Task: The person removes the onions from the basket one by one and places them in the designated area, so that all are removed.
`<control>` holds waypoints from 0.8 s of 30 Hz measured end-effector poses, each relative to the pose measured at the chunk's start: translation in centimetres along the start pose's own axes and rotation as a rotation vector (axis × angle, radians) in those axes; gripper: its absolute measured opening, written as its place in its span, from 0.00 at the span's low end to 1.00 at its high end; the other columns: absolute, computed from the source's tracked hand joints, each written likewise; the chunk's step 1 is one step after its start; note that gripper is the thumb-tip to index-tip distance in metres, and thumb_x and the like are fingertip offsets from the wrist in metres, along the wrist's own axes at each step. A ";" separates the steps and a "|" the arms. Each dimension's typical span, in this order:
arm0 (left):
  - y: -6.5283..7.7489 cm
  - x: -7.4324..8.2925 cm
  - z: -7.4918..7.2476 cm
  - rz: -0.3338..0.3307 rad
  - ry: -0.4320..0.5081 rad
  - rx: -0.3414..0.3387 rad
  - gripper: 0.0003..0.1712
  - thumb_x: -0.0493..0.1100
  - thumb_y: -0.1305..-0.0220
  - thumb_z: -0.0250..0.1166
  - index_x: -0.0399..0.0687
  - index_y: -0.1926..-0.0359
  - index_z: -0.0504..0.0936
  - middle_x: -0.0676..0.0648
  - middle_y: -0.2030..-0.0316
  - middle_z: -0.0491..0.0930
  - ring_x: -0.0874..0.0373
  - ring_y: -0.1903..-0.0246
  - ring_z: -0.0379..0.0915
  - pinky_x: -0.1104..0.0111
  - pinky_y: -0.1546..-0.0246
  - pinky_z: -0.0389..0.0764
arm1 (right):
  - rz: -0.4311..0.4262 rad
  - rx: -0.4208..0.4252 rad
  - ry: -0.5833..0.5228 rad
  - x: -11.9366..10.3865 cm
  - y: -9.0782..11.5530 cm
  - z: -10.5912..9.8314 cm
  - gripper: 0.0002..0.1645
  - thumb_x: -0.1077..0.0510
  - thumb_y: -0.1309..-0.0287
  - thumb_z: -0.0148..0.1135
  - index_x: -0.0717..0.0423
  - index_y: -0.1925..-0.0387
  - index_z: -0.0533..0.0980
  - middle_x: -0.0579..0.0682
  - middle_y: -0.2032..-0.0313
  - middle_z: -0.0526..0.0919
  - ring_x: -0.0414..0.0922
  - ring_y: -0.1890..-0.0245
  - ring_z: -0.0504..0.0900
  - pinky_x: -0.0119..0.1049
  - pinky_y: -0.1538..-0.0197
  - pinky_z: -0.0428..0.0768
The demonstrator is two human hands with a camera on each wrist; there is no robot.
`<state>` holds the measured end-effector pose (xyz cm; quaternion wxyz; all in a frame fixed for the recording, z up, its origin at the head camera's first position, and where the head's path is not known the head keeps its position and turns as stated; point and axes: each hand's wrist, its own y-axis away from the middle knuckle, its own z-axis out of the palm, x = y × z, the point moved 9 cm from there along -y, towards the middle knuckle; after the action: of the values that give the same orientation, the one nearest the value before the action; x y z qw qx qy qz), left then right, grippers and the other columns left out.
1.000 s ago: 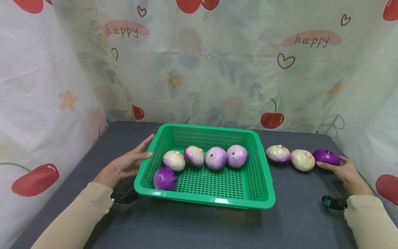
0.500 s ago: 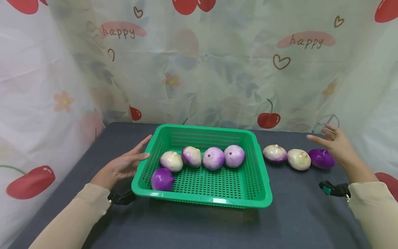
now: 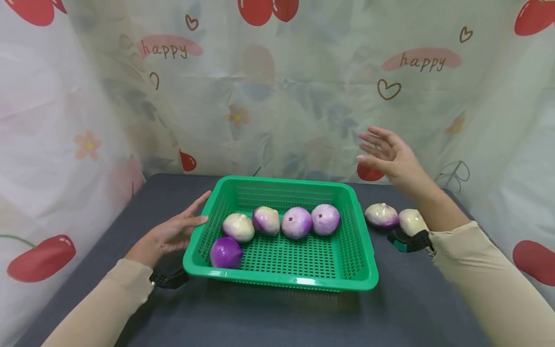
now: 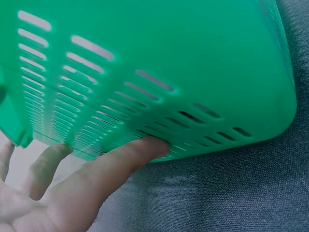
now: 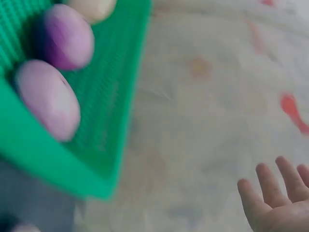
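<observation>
A green perforated basket (image 3: 282, 282) stands on the dark table, with several glossy purple-and-white onions inside, among them a deep purple onion (image 3: 226, 252) at its front left corner. My left hand (image 3: 175, 234) is at the basket's left side, fingers spread; in the left wrist view its fingertips touch the slotted wall. My right hand (image 3: 390, 156) is raised beyond the basket's back right corner, holding nothing, its fingers loosely spread. Below it, a white-and-purple onion (image 3: 381, 215) and a pale onion (image 3: 412, 221) lie on the table right of the basket.
A black wrist strap (image 3: 409, 240) on the right arm overlaps the pale onion in the head view. The right forearm hides the table spot beside it. A printed curtain (image 3: 295, 120) hangs behind and along both sides of the table (image 3: 277, 320).
The right hand has left the deep purple onion at the far right of the row, rising and moving left towards the basket. The left hand stays at the basket's side.
</observation>
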<state>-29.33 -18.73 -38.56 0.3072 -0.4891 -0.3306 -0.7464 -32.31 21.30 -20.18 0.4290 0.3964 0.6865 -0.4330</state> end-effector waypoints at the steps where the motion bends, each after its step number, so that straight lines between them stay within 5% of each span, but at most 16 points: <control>1: 0.0 0.0 -0.1 0.000 -0.003 0.002 0.44 0.39 0.24 0.46 0.80 0.26 0.30 0.31 0.27 0.33 0.49 0.45 0.76 0.47 0.50 0.79 | -0.002 -0.028 0.014 0.2 -0.4 1.2 0.42 0.64 0.37 0.60 0.54 0.27 0.52 0.56 0.28 0.59 0.55 0.28 0.58 0.22 0.44 0.74; 9: 0.0 -0.1 -0.3 0.002 -0.018 0.010 0.43 0.40 0.24 0.47 0.81 0.26 0.31 0.31 0.26 0.34 0.49 0.45 0.75 0.46 0.50 0.78 | 0.105 -0.211 0.071 4.9 -2.1 9.1 0.40 0.61 0.40 0.65 0.53 0.29 0.58 0.57 0.32 0.65 0.57 0.31 0.63 0.51 0.34 0.70; 12: -0.1 -0.1 -0.3 0.004 -0.013 0.009 0.43 0.40 0.24 0.46 0.81 0.26 0.31 0.31 0.26 0.34 0.49 0.45 0.76 0.46 0.50 0.78 | 0.148 -0.244 0.070 6.6 -2.4 11.1 0.39 0.61 0.41 0.66 0.53 0.31 0.60 0.58 0.32 0.65 0.57 0.31 0.63 0.54 0.34 0.69; 18: -0.3 -0.2 -0.2 0.007 -0.007 -0.004 0.43 0.39 0.24 0.46 0.81 0.26 0.30 0.32 0.26 0.34 0.49 0.45 0.76 0.48 0.51 0.80 | 0.235 -0.330 0.145 9.6 -2.5 13.3 0.41 0.57 0.41 0.67 0.53 0.30 0.60 0.60 0.32 0.65 0.58 0.31 0.64 0.52 0.42 0.74; 24: -0.3 -0.1 -0.1 0.016 -0.007 -0.018 0.43 0.39 0.23 0.44 0.81 0.26 0.30 0.30 0.27 0.34 0.50 0.45 0.76 0.49 0.51 0.80 | 0.260 -0.412 0.181 11.5 -2.5 14.3 0.41 0.57 0.40 0.66 0.57 0.30 0.60 0.62 0.31 0.63 0.62 0.31 0.61 0.56 0.34 0.68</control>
<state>-29.60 -18.66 -38.74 0.3075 -0.4969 -0.3210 -0.7453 -34.71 9.18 -33.92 0.4894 0.4227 0.7392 -0.1882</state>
